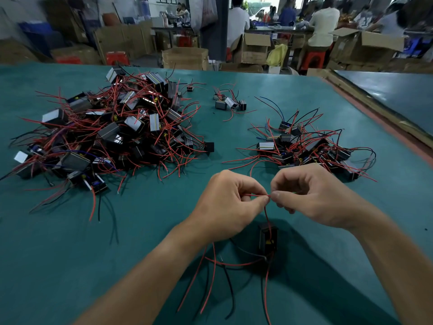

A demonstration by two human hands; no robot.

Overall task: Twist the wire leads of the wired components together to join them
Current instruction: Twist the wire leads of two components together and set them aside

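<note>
1. Pinching the red leads, the left hand and right hand meet fingertip to fingertip; curled fingers hide the joint.
2. A dark component sits in shadow just below them; whether it hangs or rests is unclear. Its wires run off the near edge.
3. Open green table lies between a big pile on the left and a smaller pile on the right.
4. Blurred boxes and seated people fill the room beyond.

Both hands meet above the green table: the left hand and right hand pinch red leads between fingertips. A black component hangs below. Component piles lie far left and right.
</note>
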